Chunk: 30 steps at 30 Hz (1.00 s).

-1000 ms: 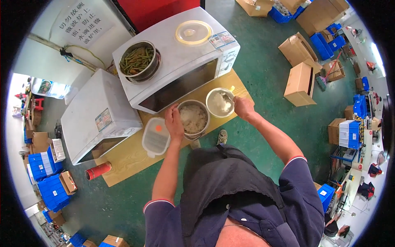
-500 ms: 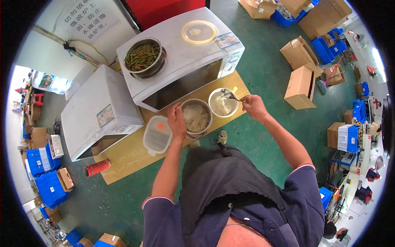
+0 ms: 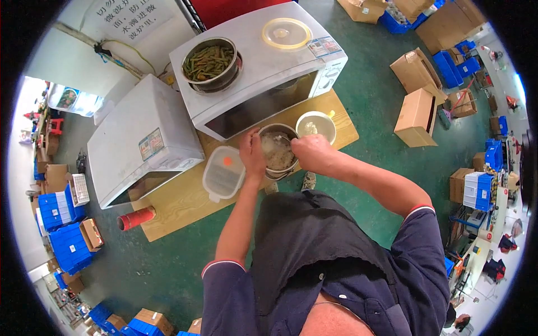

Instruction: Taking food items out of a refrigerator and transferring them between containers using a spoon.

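A round metal pot (image 3: 276, 173) holding what looks like cooked rice (image 3: 278, 157) is at the front of the wooden board (image 3: 185, 215). My left hand (image 3: 252, 154) is closed on the pot's left rim. In my right hand (image 3: 314, 152) is a metal spoon (image 3: 279, 139), its handle mostly hidden by the fingers and its bowl down in the pot over the rice. Just behind my right hand stands a white bowl (image 3: 330, 124) with some rice inside. Left of the pot, beside my left forearm, lies a clear plastic lid (image 3: 223, 182) with an orange spot.
Behind the board stands a white microwave (image 3: 258, 61) carrying a metal pot of green beans (image 3: 209, 61) and a round yellow-rimmed lid (image 3: 287, 33). A second microwave (image 3: 134, 134) is at left. A red cylinder (image 3: 136, 218) lies by the board's left end. Cardboard boxes (image 3: 414, 120) sit on the green floor.
My right hand has brought the spoon leftward from the white bowl into the pot of rice. My left hand stays at the pot's rim. The whole view has shifted slightly.
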### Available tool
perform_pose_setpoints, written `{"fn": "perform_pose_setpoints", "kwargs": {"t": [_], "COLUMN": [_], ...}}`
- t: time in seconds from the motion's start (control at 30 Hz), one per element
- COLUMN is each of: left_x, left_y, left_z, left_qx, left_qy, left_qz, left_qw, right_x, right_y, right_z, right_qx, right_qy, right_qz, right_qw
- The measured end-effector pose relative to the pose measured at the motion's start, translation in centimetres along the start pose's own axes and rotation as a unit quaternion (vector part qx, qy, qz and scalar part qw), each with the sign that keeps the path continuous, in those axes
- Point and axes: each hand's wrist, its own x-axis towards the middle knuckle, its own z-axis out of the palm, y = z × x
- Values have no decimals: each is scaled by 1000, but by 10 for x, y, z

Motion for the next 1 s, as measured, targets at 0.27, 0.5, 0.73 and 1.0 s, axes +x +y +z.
{"fn": "perform_pose_setpoints", "kwargs": {"t": [0.27,0.5,0.73,1.0], "left_x": [2,0,-1,1], "left_y": [7,1,5,4], "left_z": [-1,-2,-2,3], "left_qx": [31,40,25,38], "left_qy": [-4,-13,-9,-31], "left_qz": [28,7,14,17], "left_qw": [999,999,1000,999], "right_x": [49,39,-15,14], "right_y": [0,0,17,7], "right_z": [21,8,-23,-11], "right_qx": [-58,-65,-43,-90], "right_qy": [-9,-48,-73,-41], "right_qz": [-71,-74,-62,-108], "right_qw": [996,994,994,989]}}
